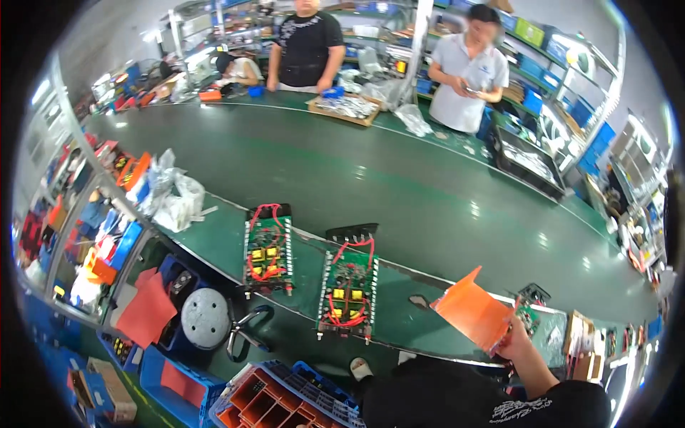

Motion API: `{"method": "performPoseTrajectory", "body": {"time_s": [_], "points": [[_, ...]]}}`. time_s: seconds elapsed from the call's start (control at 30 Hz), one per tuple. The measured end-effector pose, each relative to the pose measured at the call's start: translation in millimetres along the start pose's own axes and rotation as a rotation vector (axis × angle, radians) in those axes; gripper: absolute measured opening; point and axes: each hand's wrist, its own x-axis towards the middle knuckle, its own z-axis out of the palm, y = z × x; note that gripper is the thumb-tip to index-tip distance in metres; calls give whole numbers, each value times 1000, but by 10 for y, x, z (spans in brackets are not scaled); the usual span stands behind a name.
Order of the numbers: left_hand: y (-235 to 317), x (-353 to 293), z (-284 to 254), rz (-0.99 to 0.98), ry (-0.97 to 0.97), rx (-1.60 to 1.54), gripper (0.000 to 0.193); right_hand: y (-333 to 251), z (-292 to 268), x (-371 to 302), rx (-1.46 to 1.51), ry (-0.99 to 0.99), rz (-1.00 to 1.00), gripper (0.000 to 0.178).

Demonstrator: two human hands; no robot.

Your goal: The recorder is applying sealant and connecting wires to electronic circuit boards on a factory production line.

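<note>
My right hand [512, 341] grips an orange bent-sheet casing [474, 312] by its right end and holds it tilted over the near edge of the bench. The casing has a broad flat face with folded sides. My left hand does not show. To the left of the casing, a green circuit board [349, 285] with yellow transformers and red wires lies on the bench, a black end plate [352, 232] at its far end. Farther left sits a similar circuit board [268, 251]. Beyond my right hand, part of another green board [526, 318] shows, partly hidden by the casing and hand.
A dark green conveyor belt [399, 175] runs beyond the bench. Plastic bags [175, 196] lie at the left. Below stand a round stool [205, 319] and a blue crate [285, 396] with orange casings. Cardboard boxes [581, 346] are at the right. Two people [467, 78] stand across the belt.
</note>
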Motion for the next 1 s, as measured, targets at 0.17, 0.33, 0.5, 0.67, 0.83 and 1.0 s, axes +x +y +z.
{"method": "performPoseTrajectory", "body": {"time_s": [0.17,0.33,0.5,0.67,0.83,1.0], "points": [[374,-258,324,-176,405,-377,26,-1,-155,331,-13,86,173,59],[926,-448,554,-296,782,-724,18,24,-97,587,-20,-55,129,45],[1990,-491,822,-363,1056,-1067,12,299,-663,1274,2,-43,21,38],[2411,-349,891,-412,846,-939,14,74,-722,1167,-144,34,75,38],[2416,-221,731,-517,539,-690,21,-109,-473,1214,-59,168,-49,11],[2302,-131,747,-593,328,-557,27,-340,-297,1108,-158,67,-72,9]]}}
